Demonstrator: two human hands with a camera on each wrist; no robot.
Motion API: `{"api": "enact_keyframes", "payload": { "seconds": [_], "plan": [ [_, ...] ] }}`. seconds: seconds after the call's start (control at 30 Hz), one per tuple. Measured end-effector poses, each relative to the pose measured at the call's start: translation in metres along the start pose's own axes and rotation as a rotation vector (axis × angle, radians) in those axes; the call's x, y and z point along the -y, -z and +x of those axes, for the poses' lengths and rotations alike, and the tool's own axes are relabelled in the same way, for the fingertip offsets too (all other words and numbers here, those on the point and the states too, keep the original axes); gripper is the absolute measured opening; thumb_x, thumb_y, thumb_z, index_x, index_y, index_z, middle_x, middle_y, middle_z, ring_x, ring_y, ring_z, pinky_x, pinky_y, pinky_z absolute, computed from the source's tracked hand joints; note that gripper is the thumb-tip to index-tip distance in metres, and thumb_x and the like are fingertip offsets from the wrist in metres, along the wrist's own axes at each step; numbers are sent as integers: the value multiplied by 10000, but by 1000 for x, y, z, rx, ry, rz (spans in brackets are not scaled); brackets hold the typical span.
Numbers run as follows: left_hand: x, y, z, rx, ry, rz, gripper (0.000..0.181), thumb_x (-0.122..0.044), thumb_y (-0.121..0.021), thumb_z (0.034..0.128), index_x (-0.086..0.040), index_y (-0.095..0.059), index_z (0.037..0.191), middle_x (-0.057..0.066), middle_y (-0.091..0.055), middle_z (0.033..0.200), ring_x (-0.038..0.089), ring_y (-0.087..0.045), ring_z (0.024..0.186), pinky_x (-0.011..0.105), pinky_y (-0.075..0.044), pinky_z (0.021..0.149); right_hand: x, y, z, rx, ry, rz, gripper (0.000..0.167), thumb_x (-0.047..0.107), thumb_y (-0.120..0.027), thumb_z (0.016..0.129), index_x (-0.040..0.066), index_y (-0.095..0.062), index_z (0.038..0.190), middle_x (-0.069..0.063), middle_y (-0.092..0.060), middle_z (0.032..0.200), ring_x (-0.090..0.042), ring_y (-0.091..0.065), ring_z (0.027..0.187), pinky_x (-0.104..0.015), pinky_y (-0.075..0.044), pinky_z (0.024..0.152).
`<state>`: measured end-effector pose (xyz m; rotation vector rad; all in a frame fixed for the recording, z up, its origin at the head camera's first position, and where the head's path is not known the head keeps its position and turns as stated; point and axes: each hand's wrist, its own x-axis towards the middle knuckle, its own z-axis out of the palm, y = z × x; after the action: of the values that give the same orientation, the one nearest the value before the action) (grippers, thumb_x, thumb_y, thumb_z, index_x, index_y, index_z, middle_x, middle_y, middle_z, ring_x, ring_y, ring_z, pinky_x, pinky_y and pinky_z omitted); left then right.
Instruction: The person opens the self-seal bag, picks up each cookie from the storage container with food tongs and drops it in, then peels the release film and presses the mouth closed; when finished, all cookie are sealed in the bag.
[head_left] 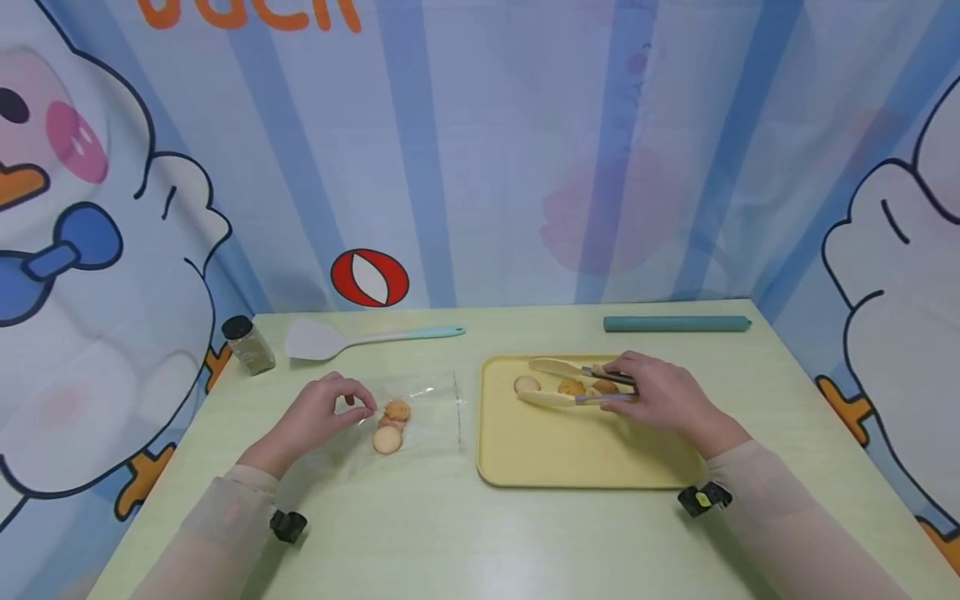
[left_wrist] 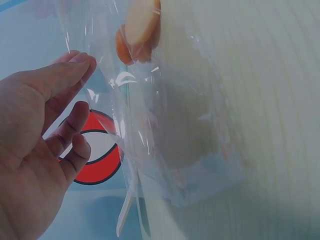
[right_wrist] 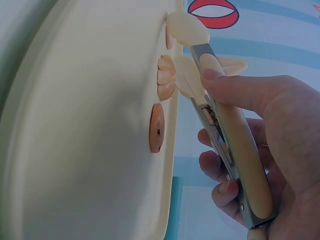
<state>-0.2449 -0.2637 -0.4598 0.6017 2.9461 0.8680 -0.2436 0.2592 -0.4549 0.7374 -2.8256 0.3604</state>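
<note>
The left hand pinches the clear bag of bagged cookies; the right hand grips spread tongs above the yellow tray, contact with its cookies hard to tell. A spatula lies behind.

Pale beige sleeves, black wrist cameras

Cream-tipped tongs, metal-shafted and spread apart, reach over three round cookies rowed near the far rim of a yellow rectangular tray. Left of it, a clear plastic bag on the tabletop contains overlapping cookies.
</note>
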Motion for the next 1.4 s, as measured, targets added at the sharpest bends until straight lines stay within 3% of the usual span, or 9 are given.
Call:
{"api": "enact_keyframes", "payload": {
  "seconds": [0.2, 0.87, 1.03, 1.2, 1.4],
  "plan": [
    [0, -2, 0, 11, -5, -10, 111, -144, -801, 906, -235, -769, 959, -75, -718, 956, 183, -576, 938, 437, -494, 805, 1, -2, -1, 7, -1, 6, 508, 430, -834, 855, 123, -720, 1244, -46, -717, 1141, -229, -696, 923, -481, -569, 744],
    [1, -4, -1, -17, -21, -11, 137, -143, -809, 897, -264, -758, 938, -90, -711, 948, 171, -576, 929, 360, -473, 773, 11, -3, -2, -52, 56, -1, 456, 402, -839, 854, 155, -750, 1226, -43, -730, 1167, -264, -715, 959, -479, -573, 713],
    [1, -3, -1, -19, -16, -14, 133, -150, -810, 898, -265, -760, 942, -92, -712, 948, 180, -579, 935, 341, -462, 766, 22, -3, 1, -82, 87, 11, 481, 411, -844, 846, 157, -746, 1243, -53, -728, 1192, -273, -726, 959, -481, -576, 760],
    [2, -3, -1, -18, -14, -15, 133, -152, -807, 902, -270, -760, 941, -93, -715, 951, 177, -579, 936, 346, -463, 771, 36, -3, 6, -120, 138, 36, 481, 421, -850, 836, 159, -753, 1229, -2, -726, 1160, -176, -714, 856, -397, -565, 720],
    [1, -1, -2, -11, -8, -13, 115, -148, -801, 908, -248, -767, 955, -82, -715, 957, 198, -584, 944, 359, -463, 778, 55, -8, 13, -108, 164, 69, 470, 432, -843, 844, 194, -749, 1238, 63, -707, 1138, -40, -598, 718, -288, -486, 621]
  ]
}}
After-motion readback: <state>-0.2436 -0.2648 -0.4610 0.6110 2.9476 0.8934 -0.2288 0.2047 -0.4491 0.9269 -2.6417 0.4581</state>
